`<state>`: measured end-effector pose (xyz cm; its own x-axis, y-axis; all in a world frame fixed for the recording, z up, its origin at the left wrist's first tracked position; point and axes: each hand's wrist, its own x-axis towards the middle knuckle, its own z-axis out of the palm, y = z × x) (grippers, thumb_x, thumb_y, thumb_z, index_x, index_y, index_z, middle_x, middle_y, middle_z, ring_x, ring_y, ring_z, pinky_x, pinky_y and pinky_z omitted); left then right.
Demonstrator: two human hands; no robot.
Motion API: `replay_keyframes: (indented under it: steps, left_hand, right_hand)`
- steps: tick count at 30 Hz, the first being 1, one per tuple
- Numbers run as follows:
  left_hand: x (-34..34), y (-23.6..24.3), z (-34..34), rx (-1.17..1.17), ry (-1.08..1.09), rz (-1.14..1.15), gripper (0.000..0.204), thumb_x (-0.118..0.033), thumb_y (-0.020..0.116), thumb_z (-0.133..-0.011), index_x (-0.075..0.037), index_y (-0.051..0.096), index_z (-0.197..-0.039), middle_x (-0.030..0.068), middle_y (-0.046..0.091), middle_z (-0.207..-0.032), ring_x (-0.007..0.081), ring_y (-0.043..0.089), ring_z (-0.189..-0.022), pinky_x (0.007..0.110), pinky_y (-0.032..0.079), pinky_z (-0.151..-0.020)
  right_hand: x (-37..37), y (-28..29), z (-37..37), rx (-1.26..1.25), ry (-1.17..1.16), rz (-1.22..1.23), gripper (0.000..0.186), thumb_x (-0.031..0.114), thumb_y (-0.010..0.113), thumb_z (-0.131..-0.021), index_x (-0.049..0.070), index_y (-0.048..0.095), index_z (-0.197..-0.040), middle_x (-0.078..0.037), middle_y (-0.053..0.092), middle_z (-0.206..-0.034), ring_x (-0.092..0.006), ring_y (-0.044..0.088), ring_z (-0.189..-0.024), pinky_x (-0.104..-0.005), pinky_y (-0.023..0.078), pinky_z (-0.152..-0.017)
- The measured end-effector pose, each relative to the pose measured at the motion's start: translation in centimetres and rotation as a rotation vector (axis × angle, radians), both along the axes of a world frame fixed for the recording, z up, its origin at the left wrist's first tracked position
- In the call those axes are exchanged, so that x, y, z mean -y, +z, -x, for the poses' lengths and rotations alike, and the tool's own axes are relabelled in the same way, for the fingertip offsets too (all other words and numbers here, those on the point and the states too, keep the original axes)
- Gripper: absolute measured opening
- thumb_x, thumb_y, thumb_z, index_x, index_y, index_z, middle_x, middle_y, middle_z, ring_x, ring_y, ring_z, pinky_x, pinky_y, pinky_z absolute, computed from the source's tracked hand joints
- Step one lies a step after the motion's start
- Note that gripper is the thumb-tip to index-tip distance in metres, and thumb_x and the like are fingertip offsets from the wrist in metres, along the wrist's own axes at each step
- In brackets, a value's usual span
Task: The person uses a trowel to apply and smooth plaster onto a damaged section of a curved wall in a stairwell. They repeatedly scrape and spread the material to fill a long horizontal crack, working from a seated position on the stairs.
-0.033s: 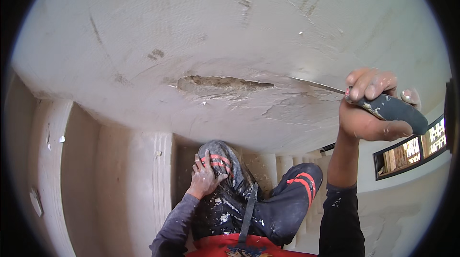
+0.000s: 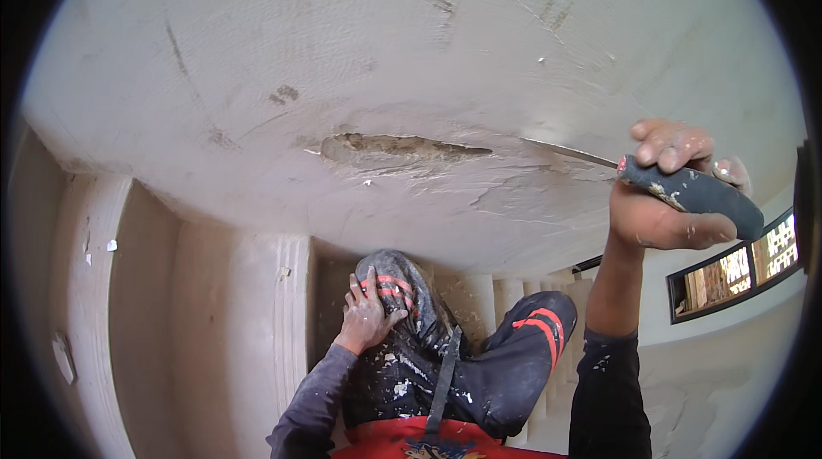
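Observation:
My right hand (image 2: 672, 189) is wrapped round the dark, plaster-flecked handle of a trowel (image 2: 715, 200), with the thumb along its underside. The thin metal blade, seen nearly edge-on, reaches left toward the pale plastered wall (image 2: 479, 74); whether it touches the surface I cannot tell. Left of the blade's tip, a long rough hollow (image 2: 394, 147) exposes brownish material, and uneven plaster ridges lie below and right of it. My left hand (image 2: 366, 320) rests on my left knee with its fingers spread, holding nothing. White flecks cover my dark trousers (image 2: 402, 373).
Wide steps (image 2: 257, 305) with ridged edges stand at my left, bearing small plaster bits. Narrower-looking stairs (image 2: 507, 295) run behind my legs. At the right is a dark-framed window (image 2: 736, 269). A flat pale chip (image 2: 63, 359) lies on the far-left step.
The fingers of my right hand have lifted slightly on the trowel handle. The wall has shifted a little to the right in view. My left hand stays on the knee.

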<state>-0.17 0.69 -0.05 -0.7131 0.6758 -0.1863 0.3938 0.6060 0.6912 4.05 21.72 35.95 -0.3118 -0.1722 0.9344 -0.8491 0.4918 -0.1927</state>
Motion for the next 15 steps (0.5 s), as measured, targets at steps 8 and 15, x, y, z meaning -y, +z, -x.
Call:
replay_keyframes:
  steps: [8,15]
  left_hand:
    - [0.8,-0.4,-0.8,0.019,-0.015,-0.001,0.114,-0.057,0.070,-0.072,0.003,0.005,-0.144,0.0434,0.017,-0.137,0.0604,0.031,-0.121,0.060,0.034,-0.098]
    - [1.3,-0.4,-0.2,-0.017,-0.012,0.025,0.114,-0.058,0.070,-0.071,0.003,0.006,-0.144,0.0426,0.018,-0.137,0.0584,0.035,-0.119,0.059,0.036,-0.097]
  right_hand:
    - [2.9,-0.2,-3.6,0.170,-0.307,0.336,0.051,0.032,0.074,-0.079,0.005,0.047,-0.112,-0.014,0.062,-0.089,-0.0230,0.061,-0.079,-0.0386,0.054,-0.070]
    - [4.3,1.8,-4.8,0.272,-0.221,0.096,0.047,0.038,0.069,-0.083,0.010,0.044,-0.111,-0.013,0.062,-0.085,-0.0235,0.060,-0.071,-0.0348,0.052,-0.060]
